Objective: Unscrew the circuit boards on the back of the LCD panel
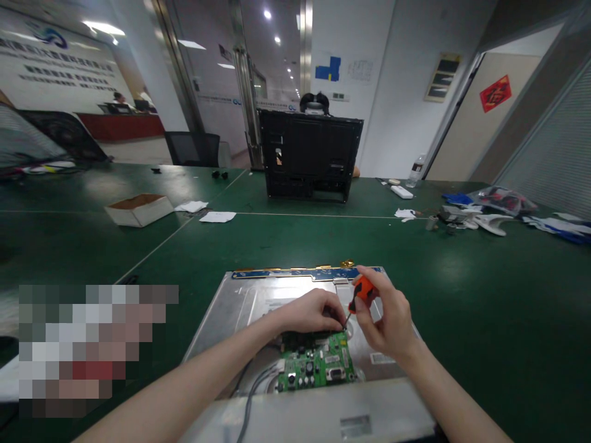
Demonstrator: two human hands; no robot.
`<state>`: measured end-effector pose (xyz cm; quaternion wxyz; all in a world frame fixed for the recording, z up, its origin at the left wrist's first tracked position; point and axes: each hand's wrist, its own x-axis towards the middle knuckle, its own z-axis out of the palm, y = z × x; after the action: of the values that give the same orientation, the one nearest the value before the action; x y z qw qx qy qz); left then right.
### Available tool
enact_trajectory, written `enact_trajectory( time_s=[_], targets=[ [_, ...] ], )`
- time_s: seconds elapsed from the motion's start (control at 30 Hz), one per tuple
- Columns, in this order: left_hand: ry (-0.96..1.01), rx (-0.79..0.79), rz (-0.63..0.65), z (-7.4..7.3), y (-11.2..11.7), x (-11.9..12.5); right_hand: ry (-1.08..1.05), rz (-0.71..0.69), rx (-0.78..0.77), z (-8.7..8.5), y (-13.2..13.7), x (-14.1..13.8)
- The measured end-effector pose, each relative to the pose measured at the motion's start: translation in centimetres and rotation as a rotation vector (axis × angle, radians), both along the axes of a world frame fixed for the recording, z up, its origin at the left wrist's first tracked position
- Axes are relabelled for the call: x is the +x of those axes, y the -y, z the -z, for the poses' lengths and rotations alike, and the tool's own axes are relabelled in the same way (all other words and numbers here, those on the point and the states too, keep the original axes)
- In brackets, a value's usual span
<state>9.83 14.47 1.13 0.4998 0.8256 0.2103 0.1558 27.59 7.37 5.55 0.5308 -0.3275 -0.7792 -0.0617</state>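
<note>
My right hand [390, 314] grips a short orange and black screwdriver [363, 291]. Its shaft slants down to the upper right corner of a green circuit board [314, 363]. Close beside the screwdriver tip, my left hand [316, 311] has its fingers curled and pressed together; whatever they pinch is too small or hidden to make out. The board lies on the silver metal back of a display panel [240, 301]. Grey cables [252, 403] run from the board's left side toward me. Along the panel's far edge is a narrow blue circuit strip [277, 274].
A black monitor back cover [311, 154] stands upright across the green table [484, 307]. An open cardboard box [140, 210] and papers [218, 216] lie at left. Farther right are a bottle [415, 171], a white adapter [401, 192] and bagged items [503, 200]. A blurred patch covers the lower left.
</note>
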Motion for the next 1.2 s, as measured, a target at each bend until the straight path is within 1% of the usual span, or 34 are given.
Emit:
enact_trajectory(
  time_s=[0.3,0.4,0.63,0.97,1.2],
  targets=[
    [0.02,-0.001,-0.038,0.13,0.1,0.03,0.004,0.012,0.044,0.39,-0.39,-0.01],
    [0.014,0.0,-0.046,0.2,0.1,-0.02,0.007,0.006,0.037,0.18,-0.33,-0.04],
    [0.005,0.014,-0.01,0.21,0.0,-0.05,0.013,-0.006,0.004,-0.32,0.13,-0.04],
    [0.01,-0.026,-0.053,0.14,0.13,-0.12,-0.008,0.041,0.061,0.47,-0.67,-0.09],
    [0.006,0.007,-0.029,0.18,0.09,-0.18,0.002,0.032,0.021,-0.21,-0.31,0.02]
  ],
)
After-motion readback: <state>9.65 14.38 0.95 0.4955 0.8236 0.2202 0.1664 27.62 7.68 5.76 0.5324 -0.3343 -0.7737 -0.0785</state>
